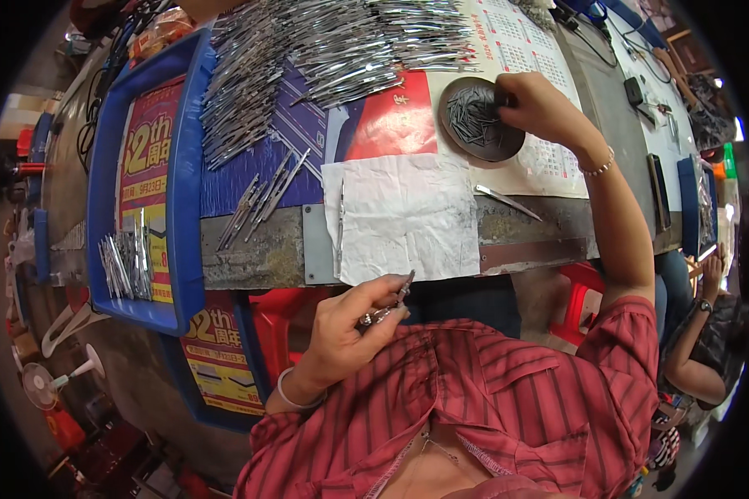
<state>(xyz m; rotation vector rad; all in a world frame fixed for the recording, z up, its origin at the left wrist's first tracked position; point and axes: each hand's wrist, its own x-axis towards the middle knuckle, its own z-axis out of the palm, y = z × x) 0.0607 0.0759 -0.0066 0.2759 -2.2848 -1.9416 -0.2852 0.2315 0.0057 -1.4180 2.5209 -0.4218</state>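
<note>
My left hand (pixel 345 328) is closed just in front of the bench edge, gripping shiny slim metal pieces (pixel 404 291) whose exact kind I cannot make out. My right hand (pixel 537 104) reaches into a round brown bowl (pixel 503 154) with its fingers pinched together at the inner right side. Many small grey metal pins (pixel 472 116) lie in that bowl. Whatever the right fingertips hold is hidden. Between the hands, a crumpled white cloth (pixel 412 220) covers the bench edge, and one slim metal piece (pixel 339 229) rests along its left side.
Big heaps of slim shiny metal pieces (pixel 341 50) cover the back of the bench, with a smaller group (pixel 262 200) nearer. A pointed metal tool (pixel 508 202) lies below the bowl. A blue tray (pixel 193 191) stands left. At right, a co-worker's arm (pixel 695 366) shows.
</note>
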